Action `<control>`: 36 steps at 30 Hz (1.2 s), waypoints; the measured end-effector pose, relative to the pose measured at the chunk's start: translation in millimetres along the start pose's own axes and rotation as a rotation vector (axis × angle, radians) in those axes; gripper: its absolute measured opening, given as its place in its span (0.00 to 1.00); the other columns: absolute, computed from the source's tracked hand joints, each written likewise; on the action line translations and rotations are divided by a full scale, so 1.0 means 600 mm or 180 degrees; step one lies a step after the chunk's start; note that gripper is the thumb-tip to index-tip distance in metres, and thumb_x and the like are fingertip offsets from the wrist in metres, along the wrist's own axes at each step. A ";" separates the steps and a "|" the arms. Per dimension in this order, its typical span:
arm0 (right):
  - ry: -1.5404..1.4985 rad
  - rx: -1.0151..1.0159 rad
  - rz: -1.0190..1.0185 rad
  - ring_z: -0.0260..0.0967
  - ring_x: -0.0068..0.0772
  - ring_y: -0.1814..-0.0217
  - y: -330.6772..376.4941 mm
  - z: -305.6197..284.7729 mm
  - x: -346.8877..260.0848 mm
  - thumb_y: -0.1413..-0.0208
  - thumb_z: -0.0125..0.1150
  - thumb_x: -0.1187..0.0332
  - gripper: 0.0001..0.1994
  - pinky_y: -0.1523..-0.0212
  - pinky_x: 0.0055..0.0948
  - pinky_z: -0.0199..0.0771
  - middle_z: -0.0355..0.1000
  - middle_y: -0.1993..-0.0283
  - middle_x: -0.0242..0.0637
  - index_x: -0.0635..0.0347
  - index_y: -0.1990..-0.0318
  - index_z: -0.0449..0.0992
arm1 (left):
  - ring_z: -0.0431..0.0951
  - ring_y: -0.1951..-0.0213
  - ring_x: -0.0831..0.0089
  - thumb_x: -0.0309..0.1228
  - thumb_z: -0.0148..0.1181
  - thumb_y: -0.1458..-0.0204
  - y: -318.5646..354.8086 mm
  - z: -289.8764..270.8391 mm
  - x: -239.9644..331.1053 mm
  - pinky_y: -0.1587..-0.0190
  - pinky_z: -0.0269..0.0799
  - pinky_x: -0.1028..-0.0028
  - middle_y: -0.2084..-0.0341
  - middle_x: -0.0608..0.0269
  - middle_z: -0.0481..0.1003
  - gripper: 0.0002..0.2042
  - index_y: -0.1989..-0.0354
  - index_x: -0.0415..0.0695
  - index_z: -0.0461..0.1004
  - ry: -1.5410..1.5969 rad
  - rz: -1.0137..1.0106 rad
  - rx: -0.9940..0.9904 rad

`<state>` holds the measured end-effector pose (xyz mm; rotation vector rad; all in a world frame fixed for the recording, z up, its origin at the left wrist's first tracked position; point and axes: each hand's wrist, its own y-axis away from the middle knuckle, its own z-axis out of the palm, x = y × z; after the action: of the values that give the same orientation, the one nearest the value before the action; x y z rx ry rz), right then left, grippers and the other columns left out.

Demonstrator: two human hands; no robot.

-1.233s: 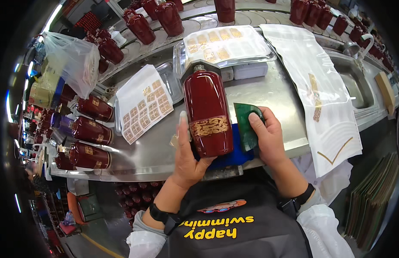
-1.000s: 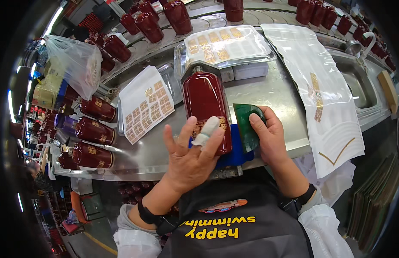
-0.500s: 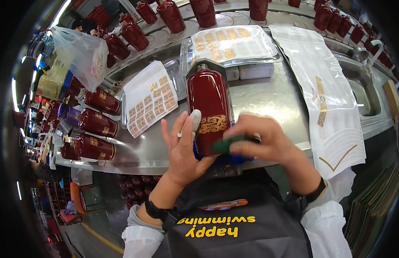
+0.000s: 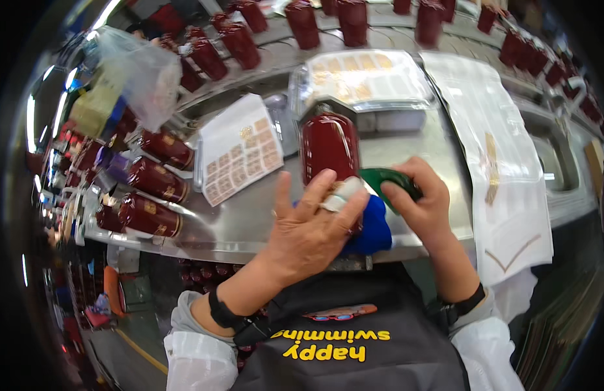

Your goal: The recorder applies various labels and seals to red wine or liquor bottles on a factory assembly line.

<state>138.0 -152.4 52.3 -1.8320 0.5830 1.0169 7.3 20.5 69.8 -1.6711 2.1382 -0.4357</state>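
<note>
A dark red, glossy bottle (image 4: 329, 146) lies tilted on a blue cloth (image 4: 373, 229), neck pointing away from me. Across its lower part my left hand (image 4: 312, 225) rests with fingers spread, covering the spot where gold decoration was visible earlier. White covers (image 4: 346, 194) wrap fingertips of that hand. To the right of the bottle, my right hand (image 4: 424, 199) grips a flat green scraper (image 4: 390, 182) with a rounded edge. A grey angular holder (image 4: 346, 105) stands behind the bottle's neck.
On the steel table (image 4: 406, 153), a sheet of gold stickers (image 4: 243, 153) lies left and a tray of gold decals (image 4: 354, 75) behind. A long white sheet (image 4: 494, 130) covers the right side, near a sink (image 4: 556, 159). Several red bottles (image 4: 152, 214) lie at left; others line a conveyor (image 4: 269, 62).
My left hand has moved right, over the bottle's gold decoration. The right hand with the green scraper has drawn right, off the bottle. The whole view has shifted slightly.
</note>
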 end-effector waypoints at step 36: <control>0.0589 -0.1302 -0.1054 0.62 0.35 0.73 0.018 -0.007 -0.043 0.65 0.71 0.81 0.18 0.73 0.30 0.61 0.62 0.73 0.38 0.58 0.62 0.78 | 0.56 0.34 0.63 0.43 0.67 0.53 0.065 0.039 -0.021 0.30 0.34 0.49 0.41 0.61 0.65 0.39 0.33 0.47 0.58 0.1243 -0.0455 0.1063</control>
<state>117.3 -161.7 69.4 -2.3073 0.1697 0.7847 -11.7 42.0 32.7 -1.6486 2.0526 -1.1770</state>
